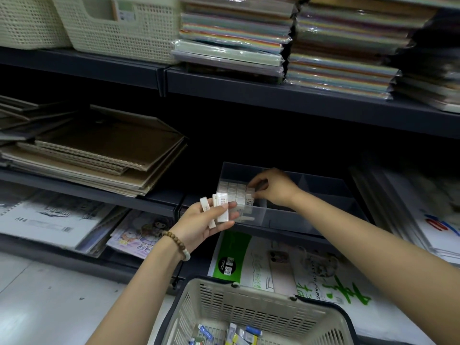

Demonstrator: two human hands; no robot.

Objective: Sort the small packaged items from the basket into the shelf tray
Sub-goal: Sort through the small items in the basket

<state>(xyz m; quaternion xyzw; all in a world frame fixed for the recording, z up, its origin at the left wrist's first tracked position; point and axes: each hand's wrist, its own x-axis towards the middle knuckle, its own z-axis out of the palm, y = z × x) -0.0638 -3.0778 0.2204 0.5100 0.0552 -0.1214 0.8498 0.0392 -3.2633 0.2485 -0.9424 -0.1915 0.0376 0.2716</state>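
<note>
Your left hand [199, 226] gripped a fan of white packs [221, 209] just beside the shelf tray [298, 220], so stock sat within reach. Your right hand [273, 188] pinched one pack [250, 194] against the filled rows, apparently to seat it upright. More items lay in the basket [211, 302].

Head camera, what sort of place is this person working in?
Probably a stationery shop aisle: dark shelves carry stacks of wrapped coloured paper and sketch pads, and a shopping basket holding small packets stands below them.
</note>
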